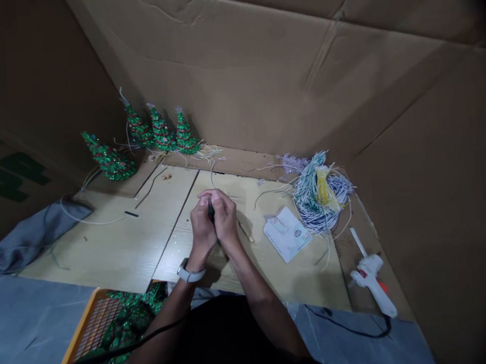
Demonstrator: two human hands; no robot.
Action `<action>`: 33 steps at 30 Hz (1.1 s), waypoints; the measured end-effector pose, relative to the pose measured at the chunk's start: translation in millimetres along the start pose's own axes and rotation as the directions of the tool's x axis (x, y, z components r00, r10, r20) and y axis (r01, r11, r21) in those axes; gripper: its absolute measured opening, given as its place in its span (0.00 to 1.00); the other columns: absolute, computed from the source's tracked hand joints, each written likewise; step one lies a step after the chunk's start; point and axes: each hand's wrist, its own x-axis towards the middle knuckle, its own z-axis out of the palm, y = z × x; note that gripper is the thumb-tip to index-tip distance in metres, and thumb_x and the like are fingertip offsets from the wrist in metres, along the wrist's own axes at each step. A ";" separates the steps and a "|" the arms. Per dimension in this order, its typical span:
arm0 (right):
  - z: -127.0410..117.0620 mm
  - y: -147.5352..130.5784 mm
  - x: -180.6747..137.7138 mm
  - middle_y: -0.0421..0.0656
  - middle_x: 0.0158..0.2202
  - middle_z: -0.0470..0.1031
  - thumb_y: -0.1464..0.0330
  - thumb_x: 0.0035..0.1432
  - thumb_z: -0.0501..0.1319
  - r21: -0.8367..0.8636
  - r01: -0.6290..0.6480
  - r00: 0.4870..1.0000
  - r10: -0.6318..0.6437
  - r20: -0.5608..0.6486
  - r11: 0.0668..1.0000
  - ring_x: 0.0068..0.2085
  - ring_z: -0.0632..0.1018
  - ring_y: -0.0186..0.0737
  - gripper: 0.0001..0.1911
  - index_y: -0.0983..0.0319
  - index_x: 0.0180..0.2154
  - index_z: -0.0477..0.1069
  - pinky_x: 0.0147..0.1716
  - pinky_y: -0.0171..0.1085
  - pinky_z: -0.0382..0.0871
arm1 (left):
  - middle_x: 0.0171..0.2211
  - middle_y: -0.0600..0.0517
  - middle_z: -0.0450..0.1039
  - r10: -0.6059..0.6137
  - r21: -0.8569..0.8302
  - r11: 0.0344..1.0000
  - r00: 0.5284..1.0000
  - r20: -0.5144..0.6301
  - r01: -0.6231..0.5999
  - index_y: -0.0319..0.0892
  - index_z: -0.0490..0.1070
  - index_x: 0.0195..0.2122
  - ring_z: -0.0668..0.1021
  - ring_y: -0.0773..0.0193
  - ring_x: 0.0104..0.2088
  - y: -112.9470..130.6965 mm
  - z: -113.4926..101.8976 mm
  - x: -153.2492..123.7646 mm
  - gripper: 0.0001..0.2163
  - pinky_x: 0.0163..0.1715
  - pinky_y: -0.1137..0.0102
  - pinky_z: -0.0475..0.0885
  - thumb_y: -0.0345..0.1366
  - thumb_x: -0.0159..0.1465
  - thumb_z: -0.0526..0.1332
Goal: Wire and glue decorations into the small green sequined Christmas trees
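My left hand [203, 224], with a watch [189, 271] on its wrist, and my right hand [226, 217] are cupped together above the middle of the table. Both are closed around a dark green tinsel piece [211, 209]. Only a sliver of it shows between the thumbs, so its full shape is hidden. A thin pale wire [211, 175] rises just beyond the fingers. Beside my right hand, a slim tool with a pale tip [247, 233] lies on the table [173, 255].
Several green tinsel trees [186, 133] stand at the back left. To the right are bundled wires [320, 195], a white sheet [288, 247] and a glue gun [372, 283]. An orange basket [82, 328] of green tinsel pieces sits below. Cardboard walls [255, 90] surround the table.
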 end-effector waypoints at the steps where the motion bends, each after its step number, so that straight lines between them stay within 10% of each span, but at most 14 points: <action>1: 0.1 0.1 0.0 0.43 0.44 0.86 0.49 0.77 0.52 -0.002 0.002 1.000 -0.003 -0.001 1.000 0.47 0.84 0.44 0.26 0.56 0.41 0.81 0.51 0.40 0.76 | 0.29 0.49 0.74 0.004 0.002 1.000 1.000 -0.001 -0.004 0.46 0.70 0.34 0.75 0.58 0.33 -0.9 0.1 -0.2 0.21 0.32 0.63 0.71 0.49 0.78 0.47; 11: -0.2 -2.3 -0.1 0.45 0.47 0.84 0.49 0.78 0.50 -0.053 0.022 1.000 -0.022 -0.001 0.998 0.51 0.82 0.46 0.26 0.57 0.44 0.80 0.57 0.43 0.73 | 0.34 0.46 0.78 0.242 0.135 0.953 0.950 0.200 -0.271 0.44 0.73 0.37 0.78 0.55 0.36 -4.4 -20.9 13.3 0.26 0.41 0.60 0.75 0.50 0.80 0.40; 15: -1.4 -3.7 -0.1 0.48 0.55 0.82 0.49 0.78 0.50 -0.129 0.047 0.997 -0.054 -0.051 0.991 0.58 0.79 0.48 0.24 0.56 0.52 0.79 0.63 0.46 0.71 | 0.43 0.40 0.82 0.418 0.233 0.816 0.819 0.393 -0.529 0.45 0.77 0.39 0.79 0.50 0.46 -2.3 -42.8 38.6 0.25 0.52 0.54 0.73 0.49 0.79 0.43; 23: -1.9 -1.9 -0.3 0.48 0.54 0.82 0.54 0.79 0.50 -0.219 0.112 0.988 -0.132 -0.079 0.969 0.57 0.81 0.48 0.22 0.57 0.54 0.78 0.61 0.47 0.72 | 0.34 0.44 0.82 0.580 0.307 0.439 0.527 0.621 -0.844 0.46 0.77 0.34 0.77 0.53 0.36 -1.6 -66.6 73.5 0.15 0.38 0.58 0.68 0.40 0.75 0.54; 33: -2.2 2.2 -1.6 0.45 0.47 0.83 0.55 0.79 0.52 -0.205 0.109 0.988 -0.129 -0.083 0.973 0.50 0.82 0.45 0.20 0.57 0.48 0.80 0.53 0.43 0.73 | 0.32 0.47 0.80 0.726 0.249 0.239 0.343 0.596 -0.939 0.45 0.74 0.34 0.76 0.57 0.32 -8.7 -63.5 81.1 0.18 0.33 0.61 0.67 0.39 0.79 0.51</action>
